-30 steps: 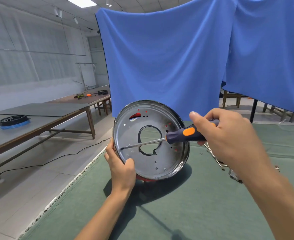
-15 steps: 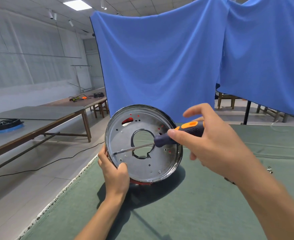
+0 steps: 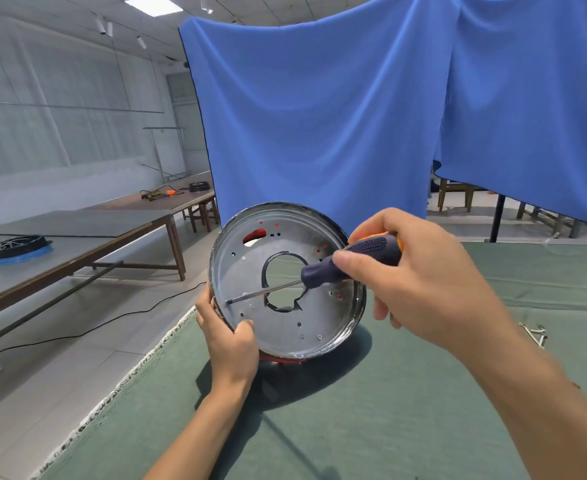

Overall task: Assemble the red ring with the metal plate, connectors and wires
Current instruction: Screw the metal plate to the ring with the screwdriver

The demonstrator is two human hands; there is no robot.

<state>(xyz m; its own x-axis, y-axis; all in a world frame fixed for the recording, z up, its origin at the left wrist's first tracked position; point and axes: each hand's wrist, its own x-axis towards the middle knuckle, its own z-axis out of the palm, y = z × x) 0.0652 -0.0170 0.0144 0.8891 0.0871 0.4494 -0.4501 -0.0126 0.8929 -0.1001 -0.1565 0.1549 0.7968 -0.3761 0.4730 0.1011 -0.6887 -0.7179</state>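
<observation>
The plate point(image 3: 287, 327) is looking shiny silver, dotted with little holes, and red is showing through some of them. The screwdriver point(image 3: 351, 263) handle is showing dark blue and orange. The worktop point(image 3: 354, 427) cloth is looking green. The curtain point(image 3: 319, 116) is looking bright blue.

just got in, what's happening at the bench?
A person is screwing the metal plate onto the red ring. The left hand grips the plate's lower left rim, holding it tilted up over the green mat. The right hand holds a screwdriver, its tip at a hole near the plate's left edge. Loose small parts lie to the right.
</observation>
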